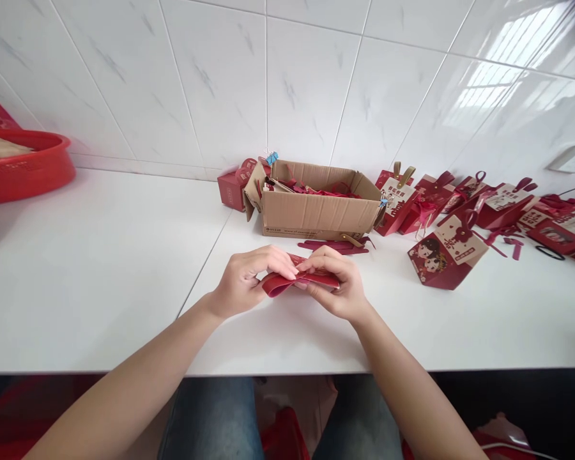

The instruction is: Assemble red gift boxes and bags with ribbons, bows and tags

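Just above the white table, both hands grip a folded red card piece [278, 283] with pale printing on it. Its left end bends round in an open loop, and the right end looks flat. My left hand [249, 278] is closed on the looped side, fingertips pressing down from above. My right hand [338, 281] pinches the right side between thumb and fingers, close to the left fingertips. The fingers hide the middle of the piece. Behind the hands lie several dark red straps [333, 246] and one olive strap with a metal stud.
An open cardboard box [316, 214] holding red straps stands at the back, blue binder clips on it. Left of it is a small red box [230, 190]. Several red gift boxes [448, 252] crowd the right. A red basin [33, 166] sits far left. A tiled wall [311, 76] rises behind.
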Demonstrator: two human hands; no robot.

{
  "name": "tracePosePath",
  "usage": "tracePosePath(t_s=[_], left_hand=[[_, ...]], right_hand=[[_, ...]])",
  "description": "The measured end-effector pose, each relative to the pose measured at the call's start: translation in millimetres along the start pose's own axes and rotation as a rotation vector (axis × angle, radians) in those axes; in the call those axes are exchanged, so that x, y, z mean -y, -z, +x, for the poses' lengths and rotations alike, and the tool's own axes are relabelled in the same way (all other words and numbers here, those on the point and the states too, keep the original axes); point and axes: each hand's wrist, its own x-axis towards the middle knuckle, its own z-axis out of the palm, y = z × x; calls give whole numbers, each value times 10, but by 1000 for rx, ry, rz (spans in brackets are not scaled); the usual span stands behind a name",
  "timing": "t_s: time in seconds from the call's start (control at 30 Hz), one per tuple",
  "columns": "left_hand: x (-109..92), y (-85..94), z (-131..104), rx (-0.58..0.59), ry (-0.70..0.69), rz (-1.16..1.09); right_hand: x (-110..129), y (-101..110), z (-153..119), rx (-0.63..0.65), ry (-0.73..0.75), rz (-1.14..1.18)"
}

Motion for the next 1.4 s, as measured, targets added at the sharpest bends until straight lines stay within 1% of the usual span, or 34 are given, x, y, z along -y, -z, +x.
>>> tracePosePath(t_s=[0.1,0.23,0.33,0.47,0.57,0.63,0.8,0.87,1.07,1.17,1.3,1.4], left_hand=[[-4,-2,2,-15,-18,-3],[7,-9,-4,-34,-27,15],[25,-21,-12,-39,-18,-17],[40,-36,-23,-59,3,-32],[44,-37,-41,-68,28,-27],[44,-34,-59,-70,74,-42],[31,-16,-69,-79,308,-95],[28,-3,-52,-56,333,-96],[49,38,-19,38,246,-82],[61,43,-28,76,158,-41],[64,32,-30,69,46,-1],[61,26,-22,68,5,16]], right_hand=[[3,6,1,25,-16,3],[-15,5,-15,11,37,-71],[-32,-17,-34,-40,116,-156],[-50,-70,-54,-148,225,-273],[-51,-102,-62,-193,237,-328],[-46,-112,-67,-204,212,-338],[-42,-109,-72,-208,192,-325],[-46,-101,-68,-210,194,-318],[-59,-66,-53,-144,201,-280],[-61,-46,-52,-99,204,-269],[-62,-31,-51,-71,221,-244],[-67,-31,-52,-74,245,-231]])
